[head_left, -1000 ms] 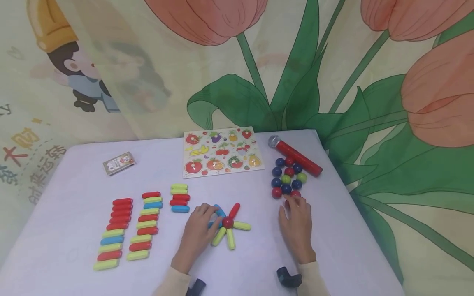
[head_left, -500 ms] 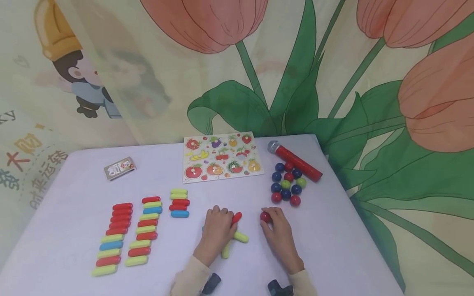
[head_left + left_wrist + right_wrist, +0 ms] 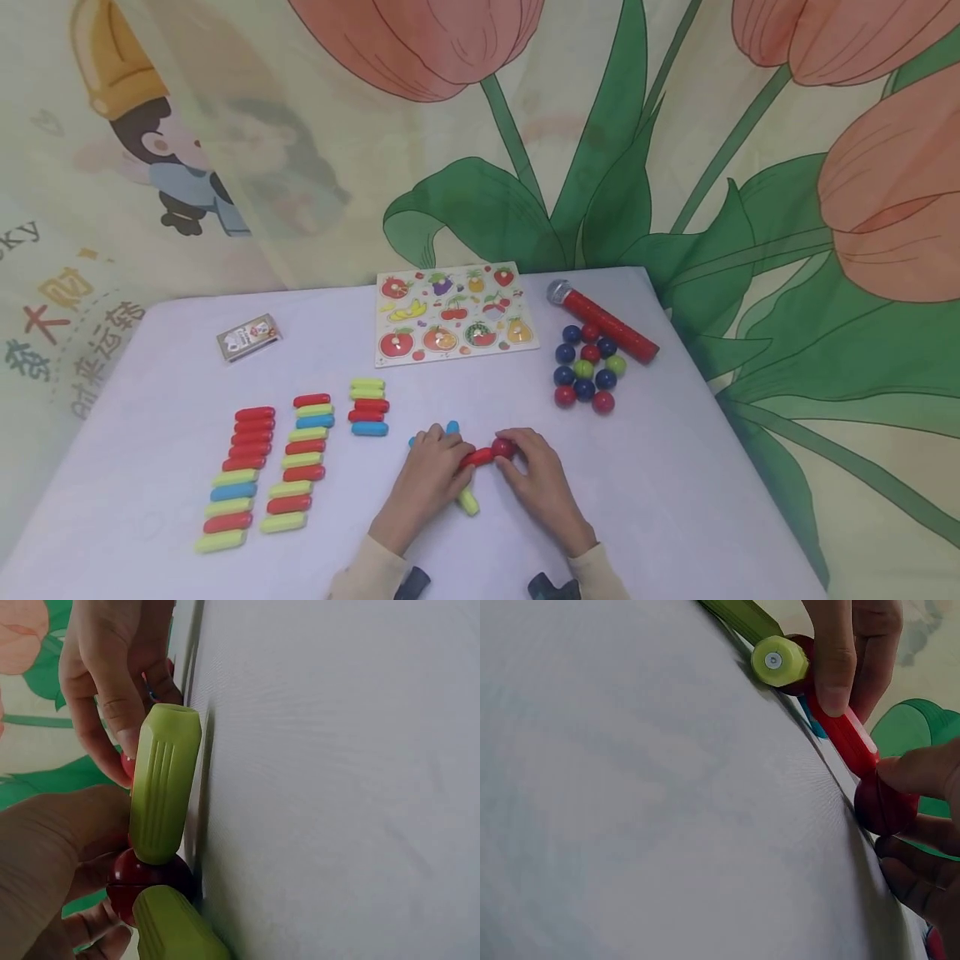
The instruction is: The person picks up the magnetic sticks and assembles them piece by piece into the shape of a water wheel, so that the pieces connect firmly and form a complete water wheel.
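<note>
My left hand (image 3: 429,477) pinches a red stick (image 3: 847,739) of a star-shaped piece, whose sticks meet at a dark red centre ball (image 3: 150,881). Yellow-green sticks (image 3: 166,780) and a blue stick (image 3: 452,427) also stick out from it; part of the piece is hidden under that hand. From the right, my right hand (image 3: 546,487) holds another red ball (image 3: 502,448) between thumb and fingers. This ball sits right at the free end of the red stick, close over the table.
Rows of red, blue and yellow-green sticks (image 3: 304,447) lie at left. Several loose balls (image 3: 584,389) cluster at right beside a red microphone-like tube (image 3: 611,325). Behind them lie a fruit puzzle board (image 3: 453,315) and a small card box (image 3: 248,337), before a printed cloth backdrop.
My right hand has taken a red ball from the cluster and brought it left to the red stick. My left hand has closed on the star, whose red stick now points right.
</note>
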A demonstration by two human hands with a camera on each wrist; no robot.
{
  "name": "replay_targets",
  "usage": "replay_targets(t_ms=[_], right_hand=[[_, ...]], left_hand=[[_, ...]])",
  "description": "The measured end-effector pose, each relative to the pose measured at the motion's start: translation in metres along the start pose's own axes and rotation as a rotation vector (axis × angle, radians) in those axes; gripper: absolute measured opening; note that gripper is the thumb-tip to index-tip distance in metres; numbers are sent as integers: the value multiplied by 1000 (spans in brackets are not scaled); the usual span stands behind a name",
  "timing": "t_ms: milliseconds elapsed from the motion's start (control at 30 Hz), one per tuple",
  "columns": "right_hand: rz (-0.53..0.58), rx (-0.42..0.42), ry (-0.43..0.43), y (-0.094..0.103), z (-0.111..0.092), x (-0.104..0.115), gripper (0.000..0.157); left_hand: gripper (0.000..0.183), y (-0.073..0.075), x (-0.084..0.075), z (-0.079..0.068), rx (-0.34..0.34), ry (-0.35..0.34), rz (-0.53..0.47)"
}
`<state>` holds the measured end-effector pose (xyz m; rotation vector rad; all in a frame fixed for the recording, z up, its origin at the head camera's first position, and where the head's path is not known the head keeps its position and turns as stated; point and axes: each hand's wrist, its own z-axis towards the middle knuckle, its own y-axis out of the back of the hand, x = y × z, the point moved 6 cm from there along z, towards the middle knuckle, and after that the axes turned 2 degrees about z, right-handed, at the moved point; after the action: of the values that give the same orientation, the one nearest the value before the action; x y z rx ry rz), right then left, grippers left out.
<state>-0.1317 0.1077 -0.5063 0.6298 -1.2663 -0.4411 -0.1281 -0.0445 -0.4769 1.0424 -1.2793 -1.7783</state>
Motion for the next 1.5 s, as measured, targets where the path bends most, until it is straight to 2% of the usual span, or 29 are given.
replay_targets(t_ms=[267,433,500,600,767,867,1000,1300,1500], right_hand=[[13,-16,-24,3,1,-5,35],[27,-104,-88,19,3,-21,30],[31,-141,-116,28,5,-28,28],[0,-204,-145,41,8,-35,26],[-178,-291,-142,57,19,-41,34],[-267,-257,-151,57,27,-43,43],[-290,-186,-186,53,33,-46,46],[-236,-110,-130,38,32,-36,31],[-103,-28,-87,21,20,-28,31]], left_hand=[[33,1,3,-3,-20,34,-71],[32,7,15,-10,-87,114,-132],[31,8,21,-13,-92,147,-136],[32,9,26,-15,-70,175,-126],[37,9,24,-13,-25,155,-114],[37,9,21,-12,-1,134,-102],[35,8,19,-14,19,119,-107],[33,14,15,-19,43,54,-149],[30,13,10,-19,78,19,-183]])
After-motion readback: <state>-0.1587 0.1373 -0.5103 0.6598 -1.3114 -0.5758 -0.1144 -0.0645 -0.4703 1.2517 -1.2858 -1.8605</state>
